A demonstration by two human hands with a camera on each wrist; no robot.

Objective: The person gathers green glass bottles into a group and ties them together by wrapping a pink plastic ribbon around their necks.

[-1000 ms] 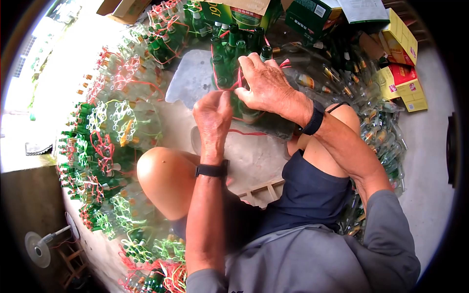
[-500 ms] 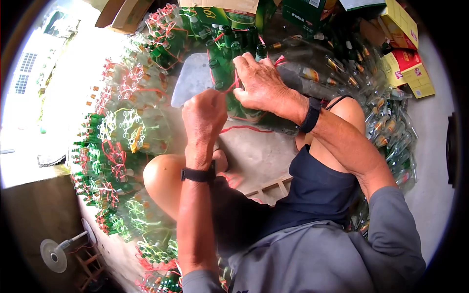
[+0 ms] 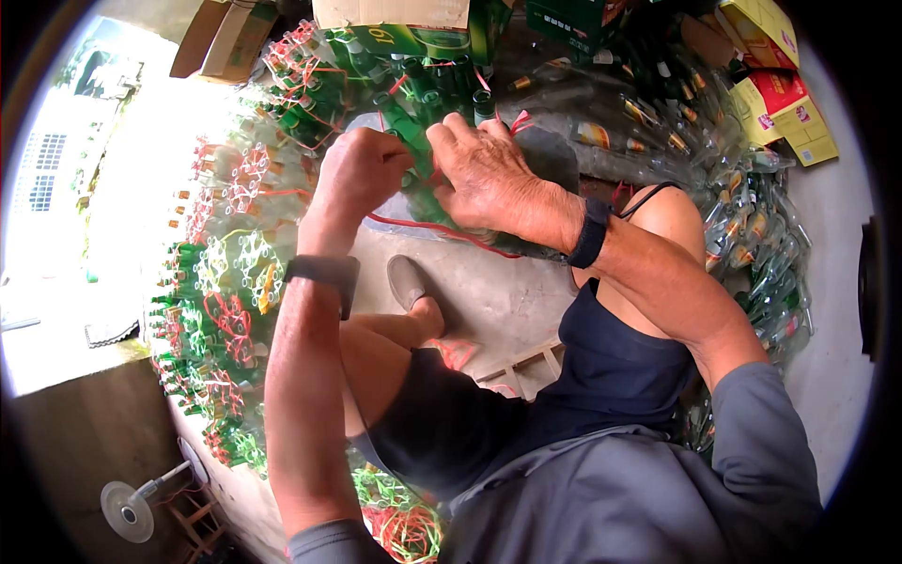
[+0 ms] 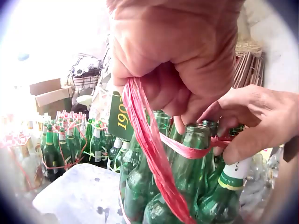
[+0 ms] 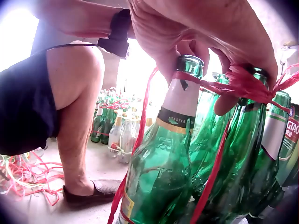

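Observation:
My left hand (image 3: 362, 174) is over the left side of a cluster of green glass bottles (image 4: 159, 182), its fingers curled tightly. From that fist a strand of red plastic twine (image 4: 148, 140) runs down in front of the bottles. More twine circles the bottle necks, with a bunched knot (image 5: 250, 84) seen in the right wrist view. Over the necks bends my right hand (image 3: 484, 174), with one finger reaching down between them by the twine. A near bottle (image 5: 159, 163) has a white neck label. The far fingers are partly hidden behind the necks.
Tied bundles of bottles (image 3: 249, 169) stand along the left. Loose clear bottles (image 3: 752, 244) pile up on the right. A green carton (image 3: 413, 38) and yellow boxes (image 3: 794, 117) are at the back. Loose twine (image 5: 32, 177) lies on the floor by a shoe (image 3: 406, 282).
My left hand has drawn away to the left from the right hand, still gripping twine. The right hand stays at the bottle necks. The left leg's shin and shoe have come into view.

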